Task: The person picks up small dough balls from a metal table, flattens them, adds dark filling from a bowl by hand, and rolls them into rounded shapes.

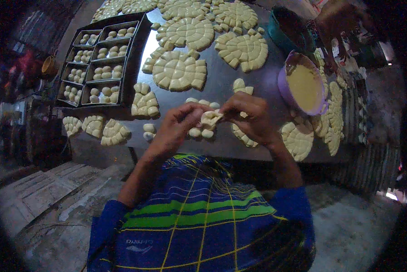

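A small piece of pale dough [211, 119] is held up between my two hands over the near edge of the table. Its middle looks hollowed, with a raised rim. My left hand [178, 124] grips its left side between thumb and fingers. At its right edge, my right hand [251, 115] pinches the dough with thumb and fingertips. Several round dough balls [207, 133] lie on the table just beneath and around my hands. Next to my right hand is a cut slab of dough [244, 136], partly hidden by that hand.
A black divided tray [140, 54] of dough balls stands at the left. Scored dough rounds [180, 71] cover the far side of the table [176, 97]. To the right are a purple bowl [282, 86] of pale yellow filling and a teal bowl [276, 31]. Another person's hand [344, 27] reaches in at the far right.
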Action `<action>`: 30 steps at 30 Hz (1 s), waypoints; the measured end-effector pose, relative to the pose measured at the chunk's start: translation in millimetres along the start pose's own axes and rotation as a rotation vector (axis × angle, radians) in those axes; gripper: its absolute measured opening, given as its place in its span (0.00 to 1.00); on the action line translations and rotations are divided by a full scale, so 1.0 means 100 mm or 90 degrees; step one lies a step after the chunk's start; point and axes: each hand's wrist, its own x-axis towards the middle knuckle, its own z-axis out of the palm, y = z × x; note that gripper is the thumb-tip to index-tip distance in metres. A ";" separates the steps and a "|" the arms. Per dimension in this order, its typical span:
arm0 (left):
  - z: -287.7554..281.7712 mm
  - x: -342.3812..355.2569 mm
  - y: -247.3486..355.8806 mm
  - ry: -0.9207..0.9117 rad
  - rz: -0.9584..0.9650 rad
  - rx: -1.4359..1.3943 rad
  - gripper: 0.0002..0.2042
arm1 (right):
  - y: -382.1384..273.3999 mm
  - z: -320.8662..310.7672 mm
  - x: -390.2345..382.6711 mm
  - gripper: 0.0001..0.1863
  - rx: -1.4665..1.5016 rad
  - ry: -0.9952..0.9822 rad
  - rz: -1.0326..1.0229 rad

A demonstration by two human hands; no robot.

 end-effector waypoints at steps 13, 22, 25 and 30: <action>-0.04 0.05 -0.29 0.065 -0.161 -0.456 0.14 | -0.36 0.66 -0.06 0.22 -0.229 0.189 -0.050; -0.12 0.01 -0.34 0.010 0.057 -0.314 0.16 | -0.41 0.75 0.01 0.11 0.104 0.314 0.241; -0.09 -0.01 -0.28 0.047 0.055 -0.263 0.17 | -0.28 0.73 -0.04 0.07 0.299 0.303 0.338; -0.02 0.05 -0.45 0.158 0.047 -0.245 0.16 | -0.26 0.78 -0.11 0.12 0.142 0.275 0.151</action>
